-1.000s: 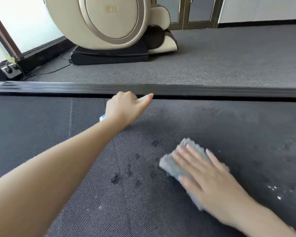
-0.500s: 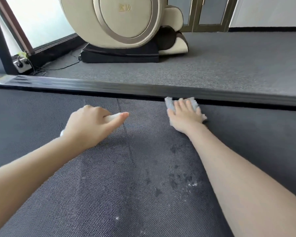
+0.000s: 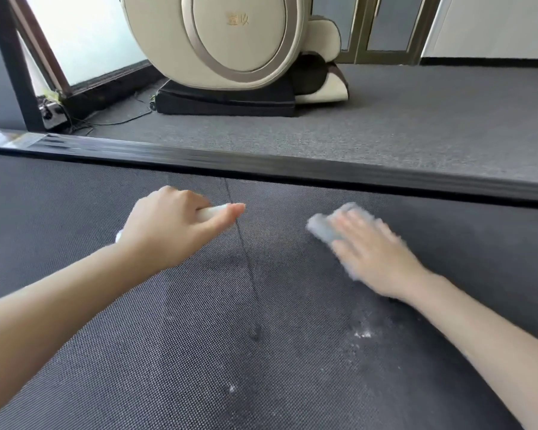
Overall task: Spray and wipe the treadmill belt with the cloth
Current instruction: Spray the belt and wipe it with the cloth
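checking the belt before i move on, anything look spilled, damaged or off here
Nothing looks damaged. The treadmill belt has dark wet specks and small white foamy flecks, near the right forearm, plus another fleck closer in. They look like unwiped spray. The thin dark line across the belt seems to be its seam.
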Tool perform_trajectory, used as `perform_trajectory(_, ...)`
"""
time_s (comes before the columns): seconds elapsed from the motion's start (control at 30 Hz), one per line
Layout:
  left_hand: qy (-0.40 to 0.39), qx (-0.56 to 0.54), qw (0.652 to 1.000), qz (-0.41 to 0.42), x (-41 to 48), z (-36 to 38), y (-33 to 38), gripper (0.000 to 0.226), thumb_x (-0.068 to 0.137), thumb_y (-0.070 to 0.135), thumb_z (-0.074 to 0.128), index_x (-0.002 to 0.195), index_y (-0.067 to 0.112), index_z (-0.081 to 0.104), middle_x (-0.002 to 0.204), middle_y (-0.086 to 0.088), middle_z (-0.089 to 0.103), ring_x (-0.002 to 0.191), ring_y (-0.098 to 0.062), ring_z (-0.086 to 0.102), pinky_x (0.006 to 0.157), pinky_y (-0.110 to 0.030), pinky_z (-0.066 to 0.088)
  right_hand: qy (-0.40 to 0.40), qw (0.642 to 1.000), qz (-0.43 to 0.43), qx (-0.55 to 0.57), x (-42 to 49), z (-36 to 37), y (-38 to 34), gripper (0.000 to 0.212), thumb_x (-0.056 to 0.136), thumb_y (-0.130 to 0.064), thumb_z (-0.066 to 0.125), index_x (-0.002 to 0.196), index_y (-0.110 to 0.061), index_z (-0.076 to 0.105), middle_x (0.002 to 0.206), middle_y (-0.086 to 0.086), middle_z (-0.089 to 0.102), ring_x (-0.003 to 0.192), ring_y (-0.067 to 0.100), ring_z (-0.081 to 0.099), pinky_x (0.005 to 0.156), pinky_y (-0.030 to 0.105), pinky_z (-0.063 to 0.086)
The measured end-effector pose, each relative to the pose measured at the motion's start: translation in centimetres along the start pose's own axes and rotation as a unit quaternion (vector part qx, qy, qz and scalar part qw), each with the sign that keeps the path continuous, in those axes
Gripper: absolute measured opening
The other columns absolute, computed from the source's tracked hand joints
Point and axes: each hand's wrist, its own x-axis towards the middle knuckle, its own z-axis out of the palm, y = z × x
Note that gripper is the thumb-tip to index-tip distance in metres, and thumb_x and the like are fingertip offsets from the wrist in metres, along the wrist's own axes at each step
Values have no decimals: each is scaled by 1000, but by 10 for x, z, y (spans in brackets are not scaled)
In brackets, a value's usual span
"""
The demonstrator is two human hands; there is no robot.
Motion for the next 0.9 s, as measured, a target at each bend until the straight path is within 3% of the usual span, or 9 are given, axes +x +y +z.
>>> perform_trajectory(0.1,1,-1,1000,-6,-2,1,-12,79,67,87,18,46,13,36,44,-3,45,53,-24,50,53,-33,36,-34,985,163,39,40,10,33,59,94,-45,5,150,-30,12,158,-7,15,145,14,7,117,49,10)
perform_trajectory(0.2,1,-2,1000,-5,-6,3,-21,79,68,87,18,46,14,35,41,-1,41,49,-21,46,50,-31,30,-54,951,294,72,72,10,8,58,99,-45,9,152,-23,13,161,-6,3,147,18,-1,117,49,2)
perform_trajectory(0.33,-9,-1,1000,4,-15,6,-28,78,70,86,19,46,13,34,39,3,38,46,-19,45,48,-29,28,-56,938,336,71,107,10,-39,62,98,-45,9,152,-17,13,161,0,1,147,22,-5,116,51,-2)
perform_trajectory(0.4,-9,-5,1000,0,-20,4,-32,78,70,85,20,45,13,35,38,3,38,46,-19,45,49,-29,28,-52,956,280,74,121,11,-61,61,99,-46,10,152,-18,12,161,0,1,147,22,-6,116,50,-3)
perform_trajectory(0.53,-5,-12,1000,-17,-28,0,-35,78,69,86,20,45,13,36,39,4,38,46,-19,45,50,-30,28,-38,996,29,74,119,6,-118,54,99,-41,16,150,-24,17,160,-3,9,147,19,0,117,50,0)
perform_trajectory(0.67,-2,-21,1000,-19,-32,-9,-30,76,68,85,22,44,15,38,40,2,40,45,-19,43,49,-30,28,-33,980,-165,102,62,3,-174,56,100,-44,21,152,-27,10,161,-7,3,147,13,-7,119,47,-6)
perform_trajectory(0.77,3,-14,1000,-12,-38,-25,-28,82,69,87,21,48,11,45,41,-1,43,46,-22,46,47,-29,30,-45,948,-290,125,-14,-7,-195,56,100,-45,27,152,-28,13,160,-10,4,146,8,-9,117,39,-13)
perform_trajectory(0.9,4,-8,1000,-2,-50,-46,-28,80,69,86,21,47,12,39,43,-4,45,48,-22,47,50,-31,33,-69,928,-341,133,-67,-6,-177,57,98,-48,28,151,-34,14,158,-17,6,145,0,-10,117,36,-12)
